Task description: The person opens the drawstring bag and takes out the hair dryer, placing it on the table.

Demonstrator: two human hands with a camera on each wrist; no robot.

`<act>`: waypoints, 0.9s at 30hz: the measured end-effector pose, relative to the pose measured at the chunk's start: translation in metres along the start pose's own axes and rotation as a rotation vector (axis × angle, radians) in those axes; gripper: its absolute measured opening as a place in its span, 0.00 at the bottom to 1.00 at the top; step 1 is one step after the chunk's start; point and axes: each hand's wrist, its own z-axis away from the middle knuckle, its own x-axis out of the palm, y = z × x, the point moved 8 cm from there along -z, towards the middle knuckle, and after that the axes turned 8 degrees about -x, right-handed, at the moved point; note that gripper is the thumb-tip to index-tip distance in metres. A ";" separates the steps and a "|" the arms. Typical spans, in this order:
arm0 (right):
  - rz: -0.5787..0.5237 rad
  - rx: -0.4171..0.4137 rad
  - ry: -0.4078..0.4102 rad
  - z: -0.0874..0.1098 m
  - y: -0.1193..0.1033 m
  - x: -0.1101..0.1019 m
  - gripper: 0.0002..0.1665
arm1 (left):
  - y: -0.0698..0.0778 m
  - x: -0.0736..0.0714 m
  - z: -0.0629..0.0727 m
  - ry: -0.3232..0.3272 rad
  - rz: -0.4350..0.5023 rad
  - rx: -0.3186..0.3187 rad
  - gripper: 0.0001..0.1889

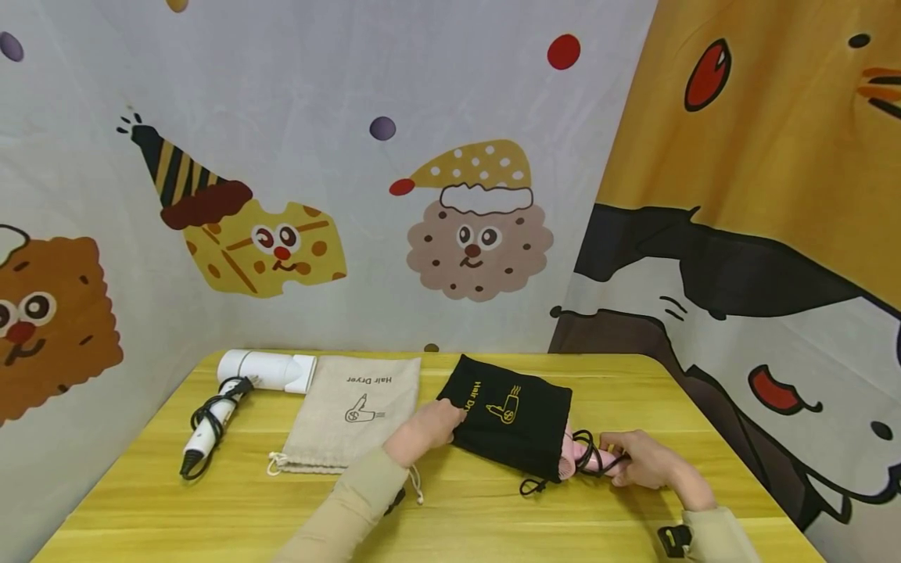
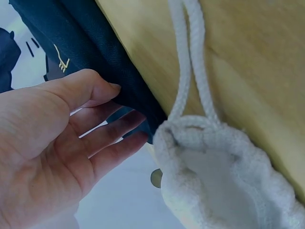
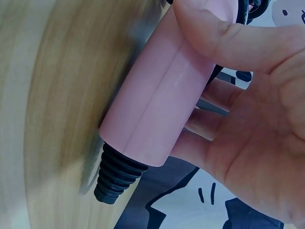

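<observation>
A black drawstring bag (image 1: 524,414) printed with a yellow hair dryer lies on the table. My left hand (image 1: 432,422) pinches its left end, thumb on top and fingers beneath in the left wrist view. Out of the bag's right side comes a pink hair dryer (image 1: 580,453), its head mostly hidden inside. Its black cord (image 1: 590,446) is wound round the handle. My right hand (image 1: 644,460) grips that handle. In the right wrist view the pink handle (image 3: 152,105) ends in a ribbed black cord sleeve (image 3: 116,174).
Left of the black bag lies a beige drawstring bag (image 1: 362,414) with a white cord. A white hair dryer (image 1: 263,369), black cord round its handle, sits at the table's (image 1: 493,524) far left. A cartoon-printed curtain (image 1: 366,70) hangs behind.
</observation>
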 end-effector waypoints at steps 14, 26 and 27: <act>-0.010 0.017 -0.012 0.001 0.000 -0.002 0.19 | -0.009 0.004 -0.012 -0.033 0.022 -0.050 0.19; -0.026 -0.067 0.001 0.002 -0.003 -0.004 0.18 | -0.022 0.001 -0.011 0.031 0.014 -0.121 0.09; -0.028 -0.073 0.004 0.002 -0.003 -0.004 0.18 | -0.021 0.002 -0.011 0.024 0.012 -0.124 0.09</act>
